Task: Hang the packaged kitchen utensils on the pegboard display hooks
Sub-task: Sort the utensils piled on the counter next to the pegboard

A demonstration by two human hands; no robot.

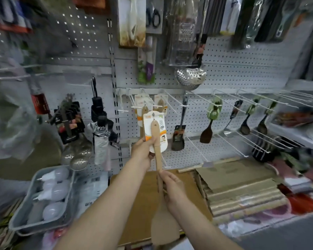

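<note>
Up front, a pale wooden spatula (pixel 158 159) on a white-and-orange backing card (pixel 156 130) is held before the pegboard (pixel 224 76). Left hand (pixel 143 150) pinches the card's lower edge; right hand (pixel 172 188) curls around the long handle, above the broad flat blade.

We make out one Chinese character, 祥, on the backing card (pixel 158 131) of the wooden spatula (pixel 159 170); other print is too blurred.
</note>
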